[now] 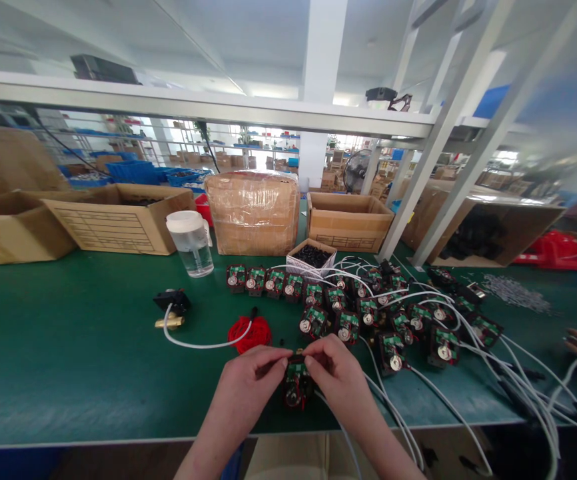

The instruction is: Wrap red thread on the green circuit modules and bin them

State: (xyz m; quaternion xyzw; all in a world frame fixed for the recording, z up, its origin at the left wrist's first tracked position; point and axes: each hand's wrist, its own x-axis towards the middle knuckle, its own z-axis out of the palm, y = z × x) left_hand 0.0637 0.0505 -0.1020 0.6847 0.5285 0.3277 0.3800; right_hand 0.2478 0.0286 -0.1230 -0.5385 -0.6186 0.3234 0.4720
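The green bench (93, 347) fills the lower half of the frame, with a white metal rack (218, 107) crossing above it and slanting posts at the upper right. Along the back edge stand cardboard boxes: a taped carton (253, 217) at centre, an open carton (351, 232) just right of it, and another open carton (113, 230) at the left holding dark parts. At bottom centre, the left hand (248, 383) and right hand (341, 373) face each other, thumbs and fingertips pinching the top edge of a circuit unit (296, 383), which sits between them near the bench's front edge. A clear jug (193, 248) with a white lid stands left of the taped carton. Rows of similar circuit units (313, 321) spread from the centre to the right, white cables trailing among them toward the lower right. Behind these rows, a small box (304, 265) holds black pieces. Left of centre lie a red bundle (250, 335) and a black device (172, 302) touching a brass fitting (170, 323). Tiny grey pieces (516, 293) lie scattered at the right.
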